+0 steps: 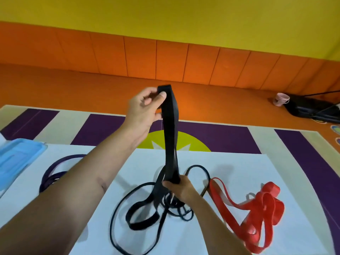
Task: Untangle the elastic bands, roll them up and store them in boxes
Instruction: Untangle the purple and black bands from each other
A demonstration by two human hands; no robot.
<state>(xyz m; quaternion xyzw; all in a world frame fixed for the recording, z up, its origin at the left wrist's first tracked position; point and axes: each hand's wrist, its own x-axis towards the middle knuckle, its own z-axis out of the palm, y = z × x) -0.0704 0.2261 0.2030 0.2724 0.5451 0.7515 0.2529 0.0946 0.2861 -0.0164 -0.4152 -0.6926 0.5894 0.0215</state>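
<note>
One blk band (170, 126) betw. L hand (143, 115) (raised, pinch) & R hand (181, 188)

Nothing legible: no text, label or number shows on the black band (170, 126), the red band (272, 188) or the blue lid (18, 157) at nine o'clock.

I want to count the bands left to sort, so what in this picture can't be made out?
1. Tangle of black elastic bands, head view: blurred loops, and the right hand covers where they cross, so no count.
2. Purple elastic band, head view: the left forearm hides its right part.
3. Light blue plastic box, head view: cut off by the left edge; contents unseen.
</note>
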